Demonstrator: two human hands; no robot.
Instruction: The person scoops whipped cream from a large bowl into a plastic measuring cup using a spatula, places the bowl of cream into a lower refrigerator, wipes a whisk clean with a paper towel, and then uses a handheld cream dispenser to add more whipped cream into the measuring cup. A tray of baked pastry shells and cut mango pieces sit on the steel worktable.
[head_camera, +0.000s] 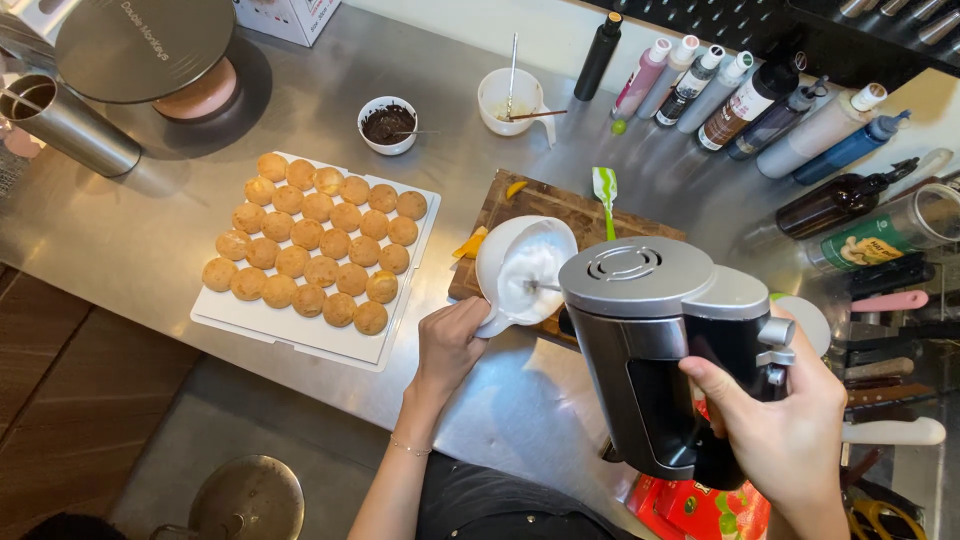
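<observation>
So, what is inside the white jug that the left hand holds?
The white jug holds white foamy cream, and a thin metal beater shaft from the grey hand mixer dips in. The beater's tip and the jug's bottom are covered by cream.

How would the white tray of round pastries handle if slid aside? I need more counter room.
The white tray looks flat and stiff, so it would probably glide on the steel counter. The round pastries sit loose with no visible rim, so a jolt could roll some off.

My arms are bare, no sleeves. Thin bracelet (410, 449) on my left wrist, about 7 o'clock in view. Dark top (490, 500) at 6 o'clock.
</observation>
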